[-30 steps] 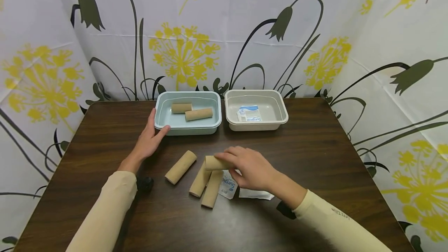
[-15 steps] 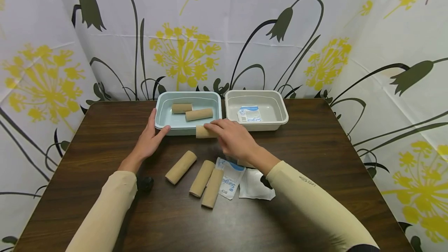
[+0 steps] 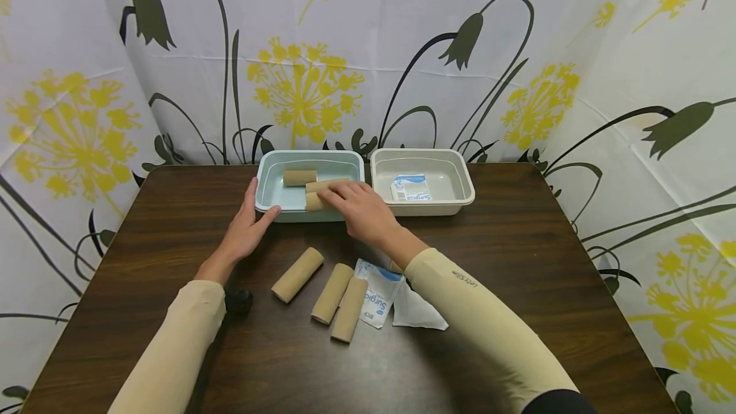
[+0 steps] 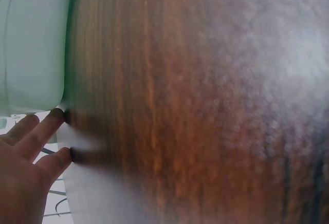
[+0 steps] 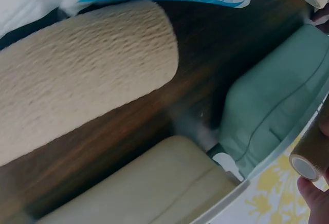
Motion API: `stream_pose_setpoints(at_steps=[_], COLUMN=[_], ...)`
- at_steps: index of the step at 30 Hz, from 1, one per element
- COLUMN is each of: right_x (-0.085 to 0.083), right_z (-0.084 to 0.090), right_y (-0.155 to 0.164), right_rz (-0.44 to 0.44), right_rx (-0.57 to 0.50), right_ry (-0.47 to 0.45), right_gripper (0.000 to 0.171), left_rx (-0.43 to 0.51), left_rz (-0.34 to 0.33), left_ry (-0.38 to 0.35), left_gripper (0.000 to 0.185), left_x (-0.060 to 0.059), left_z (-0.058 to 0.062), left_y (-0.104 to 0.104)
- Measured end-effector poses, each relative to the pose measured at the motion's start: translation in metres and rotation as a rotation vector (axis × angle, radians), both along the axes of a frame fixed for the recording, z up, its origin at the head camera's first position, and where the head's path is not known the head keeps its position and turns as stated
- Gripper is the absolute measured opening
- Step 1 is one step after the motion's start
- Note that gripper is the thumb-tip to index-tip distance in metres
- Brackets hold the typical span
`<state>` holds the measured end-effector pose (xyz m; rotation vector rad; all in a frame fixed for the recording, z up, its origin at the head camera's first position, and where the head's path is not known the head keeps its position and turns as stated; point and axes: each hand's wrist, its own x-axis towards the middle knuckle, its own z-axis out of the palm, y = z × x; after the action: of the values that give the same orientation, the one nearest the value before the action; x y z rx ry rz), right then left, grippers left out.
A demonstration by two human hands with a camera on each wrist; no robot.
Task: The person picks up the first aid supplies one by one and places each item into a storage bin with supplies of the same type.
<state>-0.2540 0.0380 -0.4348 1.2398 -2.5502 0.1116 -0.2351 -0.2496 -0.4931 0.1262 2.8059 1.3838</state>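
The right hand (image 3: 359, 209) grasps a tan bandage roll (image 3: 315, 202) over the blue-green tray (image 3: 270, 200); the right wrist view shows its hollow end (image 5: 308, 161). The relaxed left hand (image 3: 244, 230) rests against the tray's corner, holding nothing.

I'm looking at a makeshift recording booth: floral curtains (image 3: 322, 56) screen three sides of a dark wood surface (image 3: 517, 254), with two plastic bins (image 3: 422, 200) set out.
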Motion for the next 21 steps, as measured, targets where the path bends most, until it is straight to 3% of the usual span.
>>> stream_pose_setpoints(at_steps=[14, 21], right_x=[-0.008, -0.007], right_z=[-0.009, -0.013], right_y=[-0.012, -0.008], right_rz=[-0.042, -0.057], right_rx=[-0.048, -0.064], right_ry=[-0.027, -0.064], right_gripper=[0.067, 0.057], left_rx=[0.003, 0.005], left_rz=[0.001, 0.001], left_ry=[-0.007, -0.001], left_gripper=[0.085, 0.086], left_x=[0.0, 0.001], left_z=[0.0, 0.0], left_y=[-0.001, -0.001])
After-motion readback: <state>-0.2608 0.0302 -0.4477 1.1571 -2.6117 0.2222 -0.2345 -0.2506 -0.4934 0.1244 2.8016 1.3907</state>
